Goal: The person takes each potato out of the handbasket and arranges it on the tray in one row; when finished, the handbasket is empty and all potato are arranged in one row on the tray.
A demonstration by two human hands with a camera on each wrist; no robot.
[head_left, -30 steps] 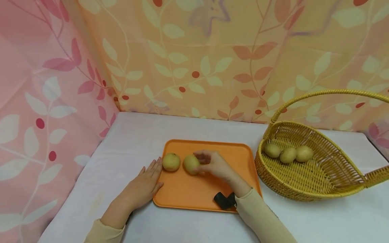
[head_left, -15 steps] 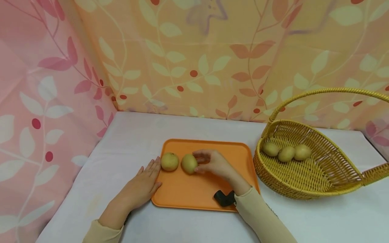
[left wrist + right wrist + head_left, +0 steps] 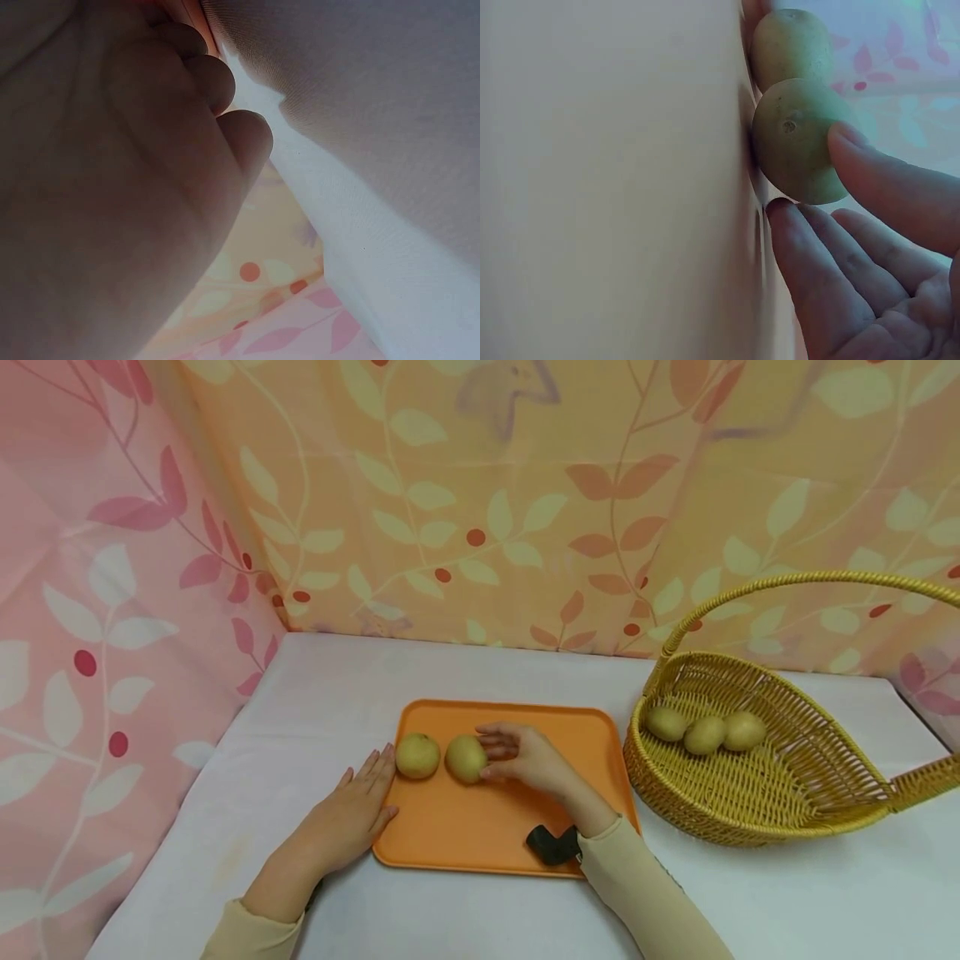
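Note:
Two round yellow-green pears sit close together on the left half of an orange tray (image 3: 465,835). My right hand (image 3: 525,760) is at the right side of the inner pear (image 3: 467,758). Its thumb touches that pear (image 3: 799,142) in the right wrist view, while the other fingers extend loosely near its lower side. The outer pear (image 3: 417,756) lies against the tray's left rim. My left hand (image 3: 348,818) lies flat with straight fingers along that rim, fingertips beside the outer pear. In the left wrist view, the palm (image 3: 112,165) fills much of the picture.
A yellow wicker basket (image 3: 720,827) with a tall handle stands right of the tray, holding three similar fruits (image 3: 705,735). A black bent piece (image 3: 551,845) sits by the right wrist. Flowered cloth (image 3: 450,485) hangs behind the white-covered table (image 3: 345,677).
The view has shifted slightly. My right thumb has drawn back a little toward the inner pear's right edge. Both pears and my left hand stay in place on or beside the tray.

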